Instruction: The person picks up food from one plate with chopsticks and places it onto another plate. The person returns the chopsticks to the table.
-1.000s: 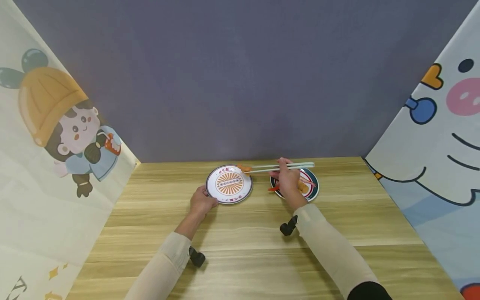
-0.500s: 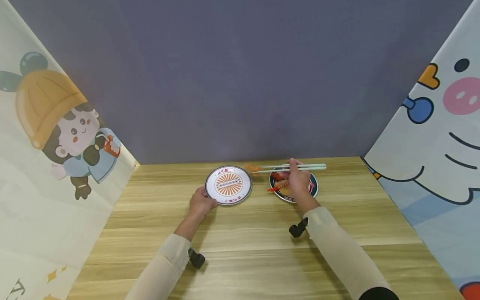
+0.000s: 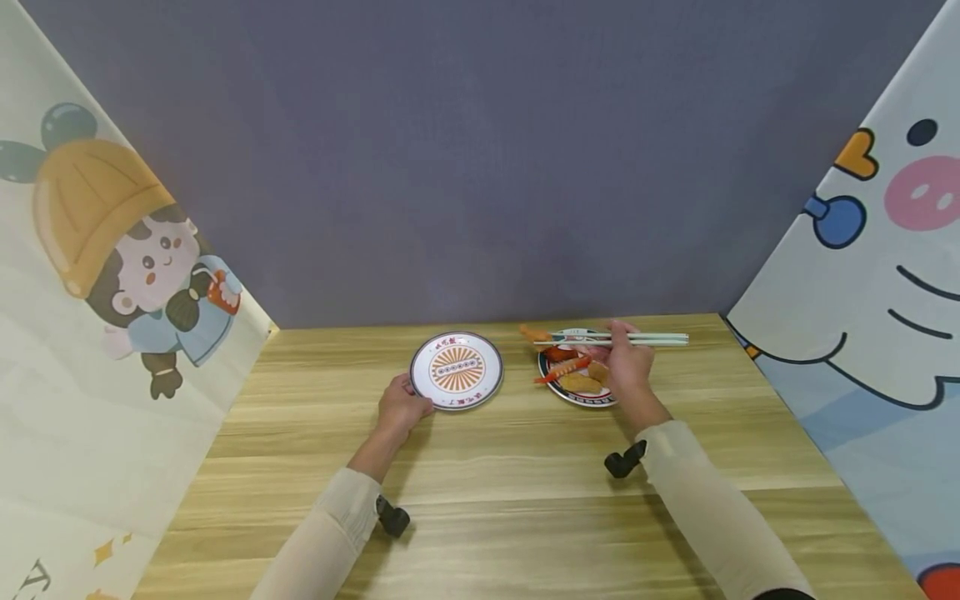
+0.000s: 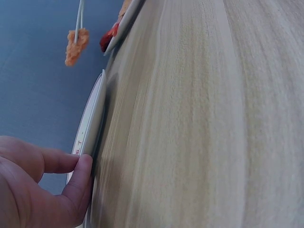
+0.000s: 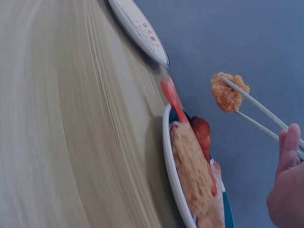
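Note:
My left hand (image 3: 401,407) pinches the near-left rim of a white plate (image 3: 457,371) with an orange sunburst print; in the left wrist view thumb and finger meet at its edge. In my right hand (image 3: 630,360) is a pair of pale green chopsticks (image 3: 660,339). A rough orange piece of fried chicken (image 5: 229,92) is held between their tips, in the air near the back-left rim of a second, dark-rimmed plate (image 3: 588,403). On that plate lie a red-tailed shrimp (image 3: 564,369), golden breaded pieces (image 3: 581,383) and a dark red piece (image 5: 201,135).
Both plates stand near the back of a wood-grain table (image 3: 480,500), with a gap between them. A grey-blue wall (image 3: 480,167) rises behind it. Printed cartoon panels stand at the left and right sides. A small black camera (image 3: 625,460) sits at the right wrist.
My right hand has moved right, carrying the chopsticks and fried chicken from over the white plate toward the dark-rimmed plate, uncovering food there. My left hand has stayed on the white plate.

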Demonstrator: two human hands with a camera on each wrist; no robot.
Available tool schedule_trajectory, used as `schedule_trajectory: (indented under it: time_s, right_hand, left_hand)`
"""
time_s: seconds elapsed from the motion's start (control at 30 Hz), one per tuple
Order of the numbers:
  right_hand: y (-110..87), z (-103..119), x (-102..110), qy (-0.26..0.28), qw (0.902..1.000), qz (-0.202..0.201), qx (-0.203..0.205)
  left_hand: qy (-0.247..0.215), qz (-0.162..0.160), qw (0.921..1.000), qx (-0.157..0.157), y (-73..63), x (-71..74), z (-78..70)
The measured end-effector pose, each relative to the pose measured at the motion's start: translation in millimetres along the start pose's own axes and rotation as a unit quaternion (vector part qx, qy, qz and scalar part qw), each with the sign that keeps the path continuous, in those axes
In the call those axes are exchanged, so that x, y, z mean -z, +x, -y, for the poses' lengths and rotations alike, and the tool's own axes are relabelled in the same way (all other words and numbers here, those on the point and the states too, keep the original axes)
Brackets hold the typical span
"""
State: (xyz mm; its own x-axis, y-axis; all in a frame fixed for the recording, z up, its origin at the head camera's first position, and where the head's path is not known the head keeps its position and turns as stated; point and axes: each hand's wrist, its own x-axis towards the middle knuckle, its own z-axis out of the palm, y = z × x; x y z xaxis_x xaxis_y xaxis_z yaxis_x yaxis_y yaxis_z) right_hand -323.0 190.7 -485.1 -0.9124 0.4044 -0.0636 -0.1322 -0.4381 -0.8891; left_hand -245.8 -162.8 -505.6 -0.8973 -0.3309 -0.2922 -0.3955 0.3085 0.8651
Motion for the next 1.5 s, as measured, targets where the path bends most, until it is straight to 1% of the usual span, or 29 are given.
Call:
schedule_trajectory:
  time_s: [0.13, 0.37, 0.63, 0.83, 0.9, 1.03, 1.2, 1.37, 1.5]
  right_hand:
    - [3.3, 4.0, 9.9, -0.006, 0.9998, -0.019, -0.005]
    - [10.4, 9.6, 26.3, 0.009, 0.9989, -0.042, -0.02]
    - [16.9, 19.0, 45.6, 0.015, 0.9979, -0.061, -0.015]
    - [22.7, 27.0, 60.3, 0.047, 0.9965, -0.069, -0.008]
    - [24.6, 28.4, 64.3, 0.049, 0.9961, -0.073, -0.006]
    - [27.5, 30.0, 71.7, 0.043, 0.9955, -0.084, 0.0]
    - [29.6, 29.7, 79.2, 0.049, 0.9943, -0.094, 0.01]
    - [29.9, 29.8, 83.0, 0.041, 0.9941, -0.1, 0.008]
    - [31.5, 30.2, 86.4, 0.04, 0.9924, -0.116, 0.001]
  left_hand:
    - [-0.002, 0.001, 1.0, 0.0, 0.8, 0.2, 0.9]
    - [-0.012, 0.001, 0.9999, 0.001, 0.6, 1.0, 0.9]
    - [-0.025, 0.011, 0.9996, -0.003, 0.6, 1.1, 0.8]
    - [-0.023, 0.011, 0.9997, -0.005, 0.2, 1.8, 0.3]
    - [-0.023, 0.011, 0.9996, -0.006, 0.1, 1.8, 0.4]
    - [-0.025, 0.014, 0.9996, -0.009, 0.1, 1.9, 0.4]
    - [-0.022, 0.012, 0.9996, -0.009, -0.2, 1.7, -0.1]
    - [-0.02, 0.01, 0.9997, -0.003, -0.6, 1.8, -0.2]
    - [-0.023, 0.011, 0.9997, 0.0, -0.7, 1.9, -0.4]
